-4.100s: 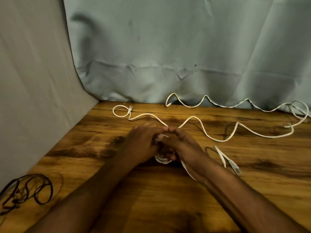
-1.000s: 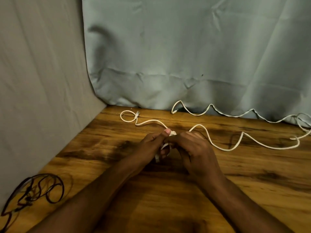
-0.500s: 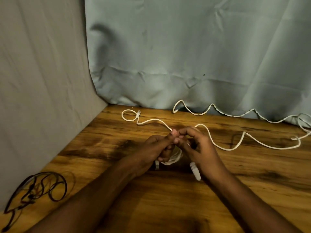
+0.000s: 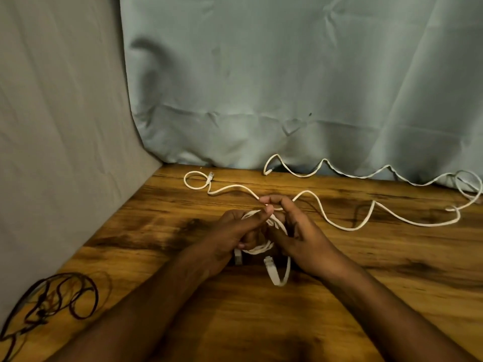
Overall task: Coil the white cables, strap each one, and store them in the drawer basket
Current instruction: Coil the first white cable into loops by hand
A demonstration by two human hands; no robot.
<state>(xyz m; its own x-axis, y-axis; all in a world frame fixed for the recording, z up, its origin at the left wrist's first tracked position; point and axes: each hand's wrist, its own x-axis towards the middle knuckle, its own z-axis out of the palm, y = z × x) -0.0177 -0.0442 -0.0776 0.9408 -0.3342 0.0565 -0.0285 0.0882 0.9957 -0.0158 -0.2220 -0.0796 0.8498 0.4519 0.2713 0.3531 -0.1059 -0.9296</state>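
Since 0.5 s ago plug end dropped lower at 6 o'clock; left hand grips white cable coil above desk ctr, right hand pinches strand w/ fingertips; light, springy, prob. best held at crossing.

Coil now larger in hands; plug end dangles free below (looped tail).

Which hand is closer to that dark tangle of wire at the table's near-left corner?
Left. The left hand sits mid-table holding the white cable coil, on the dark wire tangle's side; the right hand is just beyond it, farther right.
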